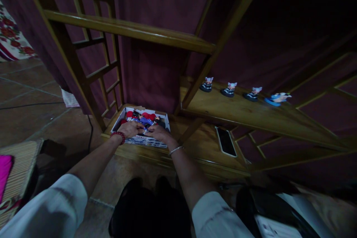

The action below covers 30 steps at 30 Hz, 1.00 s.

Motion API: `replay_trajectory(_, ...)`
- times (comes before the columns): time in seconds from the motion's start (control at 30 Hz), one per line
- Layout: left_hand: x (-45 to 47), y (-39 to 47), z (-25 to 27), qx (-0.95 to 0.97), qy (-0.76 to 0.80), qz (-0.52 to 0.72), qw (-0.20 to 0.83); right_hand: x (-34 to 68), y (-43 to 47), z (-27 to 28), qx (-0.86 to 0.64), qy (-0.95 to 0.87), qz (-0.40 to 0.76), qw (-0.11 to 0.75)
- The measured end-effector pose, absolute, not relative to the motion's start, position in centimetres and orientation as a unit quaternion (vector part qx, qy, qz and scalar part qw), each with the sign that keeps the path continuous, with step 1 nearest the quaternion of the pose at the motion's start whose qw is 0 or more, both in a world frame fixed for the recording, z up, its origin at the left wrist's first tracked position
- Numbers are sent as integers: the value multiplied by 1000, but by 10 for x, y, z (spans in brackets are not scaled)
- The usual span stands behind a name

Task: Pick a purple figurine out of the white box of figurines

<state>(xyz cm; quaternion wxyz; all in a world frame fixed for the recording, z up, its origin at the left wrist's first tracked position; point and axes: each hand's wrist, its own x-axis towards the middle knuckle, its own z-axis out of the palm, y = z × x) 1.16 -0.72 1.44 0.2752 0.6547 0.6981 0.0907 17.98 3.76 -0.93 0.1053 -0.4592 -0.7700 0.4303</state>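
Head view, centre of frame: 2 bare hands meet at the near edge of 1 white cardboard box [145,140] on the lowest wooden shelf [200,145]. Left hand [129,129], w/ red bead bracelet [118,136], and right hand [158,132], w/ thin silver bangle [175,150], both curl fingers down onto the small figures [142,118] packed inside; whether either has actually closed on one can't be told. Figures are red, blue & black, too jumbled to count. Right of box, 1 phone [225,141] lies flat on same shelf. Upper right, next shelf up: 4 small figurines [242,91] in a row, 3 alike, 1 blue at far end.
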Motion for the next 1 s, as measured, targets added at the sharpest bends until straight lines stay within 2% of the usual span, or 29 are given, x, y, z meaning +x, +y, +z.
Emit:
replay_trajectory(0.27,11,-6,12,666,700,90,240,180,34,-5,-487,-758,413,134)
replay_trajectory(0.43,14,-6,13,653,723,55,218,181,35,-2,-477,-698,486,220)
replay_trajectory(0.53,12,-4,10,656,718,62,225,181,32,4,-466,-661,535,243)
replay_trajectory(0.6,10,-2,7,661,703,84,249,180,30,7,-452,-655,559,233)
replay_trajectory(0.77,8,-1,2,615,641,211,408,178,29,5,-445,-661,572,194)
replay_trajectory(1.0,10,-3,3,612,635,219,417,180,26,5,-443,-683,553,176)
